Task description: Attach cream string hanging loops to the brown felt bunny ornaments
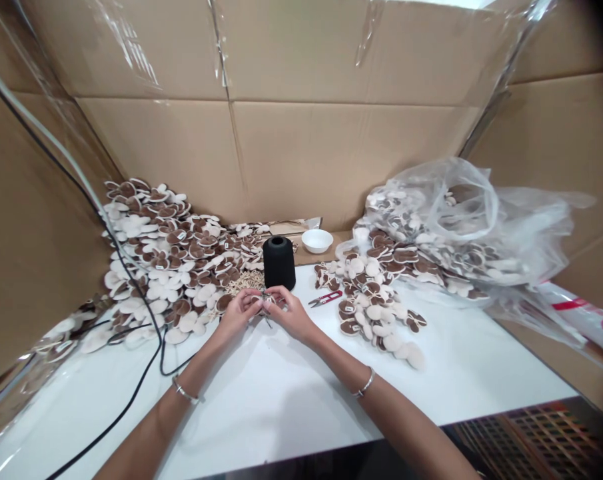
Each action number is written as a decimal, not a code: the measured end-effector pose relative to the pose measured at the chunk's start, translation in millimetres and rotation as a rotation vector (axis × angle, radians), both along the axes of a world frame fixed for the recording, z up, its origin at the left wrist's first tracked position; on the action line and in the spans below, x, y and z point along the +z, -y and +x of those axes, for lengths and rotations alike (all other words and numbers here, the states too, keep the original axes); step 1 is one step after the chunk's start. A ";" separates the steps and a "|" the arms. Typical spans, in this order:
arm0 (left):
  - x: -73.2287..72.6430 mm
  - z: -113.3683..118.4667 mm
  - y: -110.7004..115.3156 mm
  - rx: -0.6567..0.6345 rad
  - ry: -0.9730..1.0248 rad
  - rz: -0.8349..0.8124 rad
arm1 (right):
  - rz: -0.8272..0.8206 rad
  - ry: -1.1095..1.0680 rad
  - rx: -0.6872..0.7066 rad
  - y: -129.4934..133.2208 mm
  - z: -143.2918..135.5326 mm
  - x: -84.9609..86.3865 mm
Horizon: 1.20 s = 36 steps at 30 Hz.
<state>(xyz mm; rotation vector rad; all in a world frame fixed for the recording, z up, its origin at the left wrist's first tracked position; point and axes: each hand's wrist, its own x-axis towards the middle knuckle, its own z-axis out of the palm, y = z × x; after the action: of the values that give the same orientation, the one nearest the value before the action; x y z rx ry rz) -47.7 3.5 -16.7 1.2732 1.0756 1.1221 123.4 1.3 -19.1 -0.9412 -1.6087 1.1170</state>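
From my end, head cam only: L hand (243, 311) and R hand (288, 313) meet tip to tip, thumbs and fingertips pinching a small dark piece (265, 299) btwn them, just in front of the black cone (279, 267); fingers hide most of it, so I can't tell its exact shape. Main risk I see: piece is tiny w/ a thin dark strand (268, 323) below, so a slack pinch could drop it. Hands are v. close to the cone, so a stray knuckle might tip it. L forearm (154, 420) is right by the black cable (136, 397); a wide elbow swing could snag it. Red-handled snips (327, 299) lie near R hand, pointed tips facing it, poss. nick if brushed. Materials: L heap (161, 267) and R heap (371, 293) are flat rounded lobes, some brown + fuzzy-looking, some pale + felt-like; bag (516, 227) is crinkly clear plastic, bowl (317, 241) smooth white, tabletop (281, 400) pale, slick-looking
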 end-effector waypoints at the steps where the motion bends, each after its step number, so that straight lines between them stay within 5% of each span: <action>1: 0.1 0.0 0.3 -0.001 -0.006 0.022 | -0.085 -0.076 0.022 -1.2 -1.3 -2.1; 7: -0.2 -0.7 2.6 0.006 -0.089 0.152 | -0.311 -0.248 0.076 -10.2 -6.2 -13.3; 19: 2.8 -2.6 1.2 0.017 -0.244 0.061 | -0.345 -0.274 0.071 -9.9 -3.5 -11.2; 33: 3.0 -11.4 -6.5 0.140 -0.258 0.138 | -0.561 -0.060 0.552 4.6 15.8 14.0; 36: 6.6 -9.9 -4.2 0.093 -0.257 0.109 | -0.487 0.072 0.382 1.9 19.8 11.9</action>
<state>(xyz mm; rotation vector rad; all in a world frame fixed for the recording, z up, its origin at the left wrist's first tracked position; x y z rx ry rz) -57.6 7.7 -10.1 1.4964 1.2889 1.1194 143.2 -0.6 -7.1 -1.0100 -1.6487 1.8142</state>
